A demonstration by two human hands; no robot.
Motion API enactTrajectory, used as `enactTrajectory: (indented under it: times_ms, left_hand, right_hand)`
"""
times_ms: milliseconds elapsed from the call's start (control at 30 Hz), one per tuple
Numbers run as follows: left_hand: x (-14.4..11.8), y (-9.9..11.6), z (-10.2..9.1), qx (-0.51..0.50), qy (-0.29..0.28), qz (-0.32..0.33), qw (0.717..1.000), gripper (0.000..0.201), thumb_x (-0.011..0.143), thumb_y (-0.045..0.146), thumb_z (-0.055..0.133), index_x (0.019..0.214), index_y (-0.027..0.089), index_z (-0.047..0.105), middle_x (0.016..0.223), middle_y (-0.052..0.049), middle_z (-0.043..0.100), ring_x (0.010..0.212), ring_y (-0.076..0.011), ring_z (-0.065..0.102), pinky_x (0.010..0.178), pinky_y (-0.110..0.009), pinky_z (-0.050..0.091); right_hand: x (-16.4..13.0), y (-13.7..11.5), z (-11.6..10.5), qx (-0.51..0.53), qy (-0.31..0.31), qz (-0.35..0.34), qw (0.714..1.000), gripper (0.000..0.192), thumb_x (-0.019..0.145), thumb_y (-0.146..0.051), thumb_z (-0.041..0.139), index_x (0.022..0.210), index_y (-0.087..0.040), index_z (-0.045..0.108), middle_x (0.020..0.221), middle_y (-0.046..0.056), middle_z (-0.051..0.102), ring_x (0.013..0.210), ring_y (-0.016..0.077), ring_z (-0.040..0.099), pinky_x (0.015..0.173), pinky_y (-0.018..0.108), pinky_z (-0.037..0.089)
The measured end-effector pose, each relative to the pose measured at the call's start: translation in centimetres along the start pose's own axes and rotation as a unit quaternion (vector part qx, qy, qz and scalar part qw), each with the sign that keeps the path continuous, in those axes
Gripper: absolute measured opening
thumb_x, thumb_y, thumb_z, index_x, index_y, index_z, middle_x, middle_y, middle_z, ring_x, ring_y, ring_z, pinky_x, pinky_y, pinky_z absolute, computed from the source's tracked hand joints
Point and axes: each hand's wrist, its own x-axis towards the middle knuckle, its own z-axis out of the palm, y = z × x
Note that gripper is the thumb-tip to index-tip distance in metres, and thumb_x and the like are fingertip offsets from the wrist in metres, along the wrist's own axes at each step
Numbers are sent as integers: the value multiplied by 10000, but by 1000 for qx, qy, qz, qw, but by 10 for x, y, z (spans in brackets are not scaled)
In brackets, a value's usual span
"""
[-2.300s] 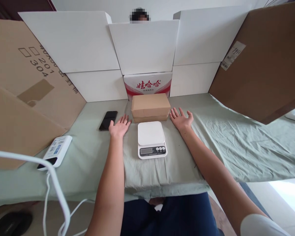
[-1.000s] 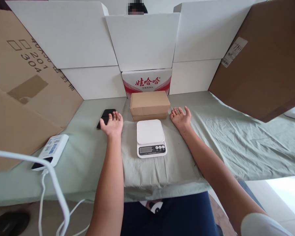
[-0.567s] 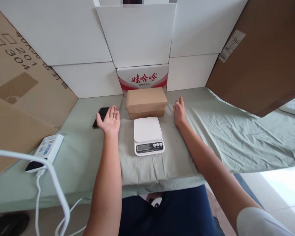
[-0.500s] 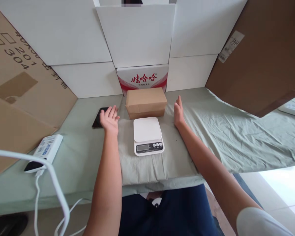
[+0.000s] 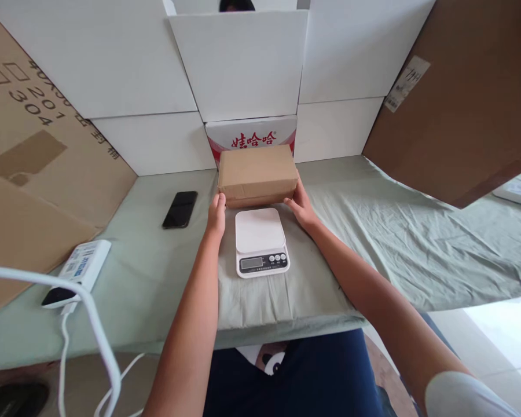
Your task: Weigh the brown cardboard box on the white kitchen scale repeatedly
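Note:
A brown cardboard box (image 5: 258, 171) is between my two hands, behind the scale. My left hand (image 5: 217, 215) grips its left end, the thumb at the front corner and the other fingers mostly hidden. On the opposite end my right hand (image 5: 301, 202) is closed against the side, thumb toward the front face. The box looks slightly raised, though its underside is hidden. In front of it a white kitchen scale (image 5: 260, 240) lies on the green cloth, its platform bare and its small display blank.
A black phone (image 5: 180, 209) lies left of my left hand. Farther left are a white power strip (image 5: 80, 269) and a white cable (image 5: 91, 313). White panels (image 5: 243, 66) and a red-and-white printed carton (image 5: 252, 136) stand behind. Large cardboard sheets (image 5: 451, 110) flank both sides.
Both hands, open and apart before, have moved inward and closed on the two ends of the cardboard box. The box has risen slightly and covers more of the printed carton.

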Motion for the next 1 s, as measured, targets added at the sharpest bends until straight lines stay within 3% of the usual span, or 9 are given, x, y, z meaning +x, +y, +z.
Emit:
enactTrajectory:
  times_ms: [100, 167, 333, 433, 600, 1000]
  left_hand:
    - [-18, 26, -5, 44, -13, 33, 998, 726, 912, 806, 545, 1255, 179, 673, 1330, -190, 705, 1366, -321, 617, 1175, -464, 450]
    - [-45, 44, -7, 56, -15, 59, 997, 714, 926, 788, 538, 1286, 187, 676, 1330, -181, 705, 1384, -337, 603, 1188, -465, 437]
    - [-137, 64, -13, 46, -7, 33, 998, 706, 944, 712, 557, 1400, 182, 654, 1361, -184, 704, 1416, -379, 579, 1198, -489, 428]
    - [-168, 65, -15, 21, -3, -4, 1000, 733, 951, 711, 535, 1427, 165, 642, 1351, -192, 711, 1435, -387, 563, 1177, -494, 455]
    - [-164, 67, -12, 28, -1, -32, 999, 759, 964, 726, 497, 1481, 179, 591, 1389, -186, 694, 1419, -371, 583, 1148, -485, 484]
    - [-152, 63, -15, 71, 2, -35, 997, 793, 934, 767, 512, 1470, 185, 568, 1393, -189, 680, 1367, -376, 614, 1120, -500, 499]
  right_hand:
    - [-12, -8, 0, -59, 20, -57, 996, 1068, 890, -752, 649, 1721, -324, 133, 1816, 38, 190, 1683, 303, 215, 1372, 488, 248]
    - [-32, -18, -2, -74, 35, -71, 994, 1075, 898, -770, 625, 1724, -352, 78, 1816, 39, 182, 1688, 299, 201, 1369, 485, 258]
    - [-102, -42, -9, -114, 26, -23, 993, 964, 932, -684, 652, 1704, -422, 139, 1798, 5, 230, 1702, 311, 136, 1380, 578, 183]
    - [-122, -54, -8, -144, 16, -17, 989, 971, 944, -670, 644, 1714, -376, 132, 1794, 62, 223, 1685, 344, 180, 1369, 604, 190]
    - [-116, -66, 1, -181, 9, -14, 983, 987, 959, -684, 610, 1720, -302, 111, 1756, 148, 241, 1658, 382, 202, 1355, 610, 217]
    - [-112, -67, 3, -178, -5, -7, 984, 952, 986, -687, 548, 1718, -331, 55, 1723, 145, 245, 1641, 386, 221, 1337, 623, 244]
